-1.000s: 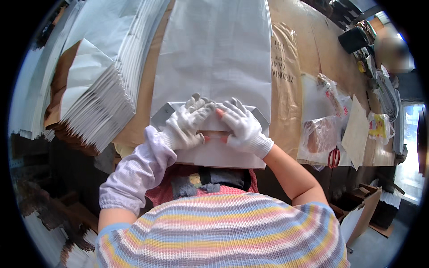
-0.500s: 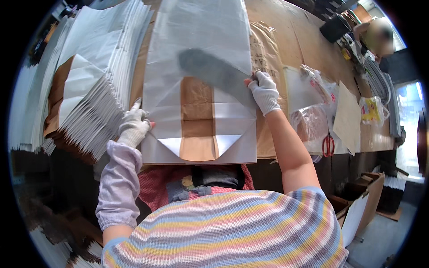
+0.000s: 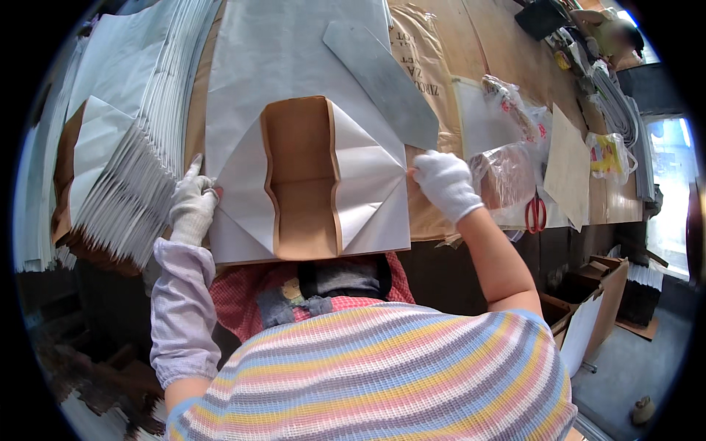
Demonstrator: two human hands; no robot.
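A white paper bag (image 3: 257,73) with a brown lining lies flat in front of me. Its near end is spread into a folded bottom, with the brown inside (image 3: 301,176) showing between white triangular folds. My left hand (image 3: 195,202), in a white glove with bare fingertips, rests at the bag's left edge, forefinger stretched out and thumb on the paper. At the right corner of the fold, my gloved right hand (image 3: 446,182) is closed, its fingertips against the bag's edge. A flat grey blade-like plate (image 3: 382,81) lies slantwise across the bag, its near end just beyond my right hand.
On the left stand stacked white bags (image 3: 125,191) with brown-lined ends. Right of the work lie a brown printed sack (image 3: 423,59), clear plastic bags (image 3: 507,176), red-handled scissors (image 3: 536,213) and a beige sheet (image 3: 566,169). Another person (image 3: 614,37) is at the far right.
The bag's end has spread wider, baring more brown lining. The grey plate, blurred in my right hand before, now lies farther up. My right hand has come down to the fold's corner.
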